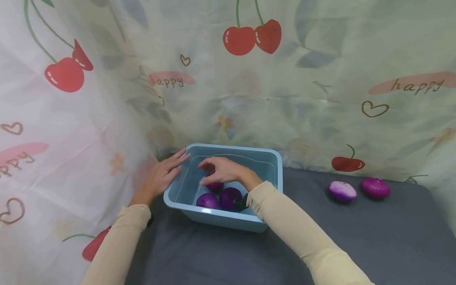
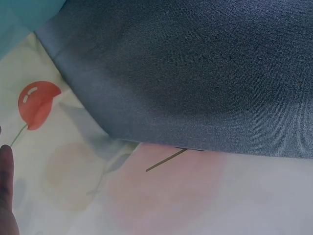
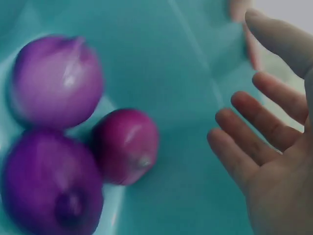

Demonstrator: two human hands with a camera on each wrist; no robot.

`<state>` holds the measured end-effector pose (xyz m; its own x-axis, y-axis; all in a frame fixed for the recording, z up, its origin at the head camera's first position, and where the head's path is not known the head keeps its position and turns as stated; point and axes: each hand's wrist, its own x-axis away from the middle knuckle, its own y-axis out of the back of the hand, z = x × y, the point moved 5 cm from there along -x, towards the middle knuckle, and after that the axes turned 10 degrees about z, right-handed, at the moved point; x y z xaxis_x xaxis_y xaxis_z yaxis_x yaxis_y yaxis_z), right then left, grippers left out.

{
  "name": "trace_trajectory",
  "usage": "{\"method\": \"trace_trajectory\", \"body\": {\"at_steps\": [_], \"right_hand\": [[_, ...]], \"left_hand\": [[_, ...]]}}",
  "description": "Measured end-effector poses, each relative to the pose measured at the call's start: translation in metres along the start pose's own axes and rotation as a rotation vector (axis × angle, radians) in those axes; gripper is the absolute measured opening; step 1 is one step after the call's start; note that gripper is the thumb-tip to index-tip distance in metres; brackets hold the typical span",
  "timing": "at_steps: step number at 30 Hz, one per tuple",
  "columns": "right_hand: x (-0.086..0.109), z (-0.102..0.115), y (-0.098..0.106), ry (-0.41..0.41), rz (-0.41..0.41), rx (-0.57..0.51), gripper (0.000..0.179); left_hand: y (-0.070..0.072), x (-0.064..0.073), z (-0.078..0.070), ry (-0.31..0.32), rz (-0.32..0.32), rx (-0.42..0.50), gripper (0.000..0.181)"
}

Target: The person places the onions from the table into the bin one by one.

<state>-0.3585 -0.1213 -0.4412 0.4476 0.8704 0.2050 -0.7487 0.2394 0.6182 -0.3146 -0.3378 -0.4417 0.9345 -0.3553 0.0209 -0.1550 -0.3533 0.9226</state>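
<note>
A light blue plastic basin [image 1: 228, 215] stands on the dark grey table. Inside it lie three purple onions; a lighter round one [image 3: 58, 81] and a darker one [image 3: 54, 186] sit side by side, with a smaller reddish one [image 3: 126, 147] against them. My right hand [image 1: 228, 170] hovers over the basin above the onions, its fingers spread apart and holding nothing. Against the basin's left rim rests my left hand [image 1: 162, 176], fingers extended along the edge. Only a finger of it [image 2: 6, 178] shows in the left wrist view.
On the table's right side lie two more onions, one pale and purple [image 1: 342, 192], the other deep magenta [image 1: 375, 188]. A printed cloth [image 1: 249, 111] hangs behind the basin and along the left, close to the left arm.
</note>
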Motion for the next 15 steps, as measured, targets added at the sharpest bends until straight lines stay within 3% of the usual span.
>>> {"method": "trace_trajectory", "body": {"at_steps": [4, 10, 15], "right_hand": [[0.011, 0.002, 0.018, 0.012, -0.097, -0.086, 0.06], [0.027, 0.015, 0.03, 0.079, -0.143, -0.188, 0.055], [0.057, 0.026, 0.04, 0.136, -0.218, -0.239, 0.047]], "left_hand": [[0.001, -0.003, -0.003, -0.012, -0.002, -0.008, 0.049], [-0.002, 0.0, -0.001, -0.011, 0.004, -0.006, 0.049], [0.001, 0.001, -0.002, -0.005, 0.013, 0.015, 0.049]]}}
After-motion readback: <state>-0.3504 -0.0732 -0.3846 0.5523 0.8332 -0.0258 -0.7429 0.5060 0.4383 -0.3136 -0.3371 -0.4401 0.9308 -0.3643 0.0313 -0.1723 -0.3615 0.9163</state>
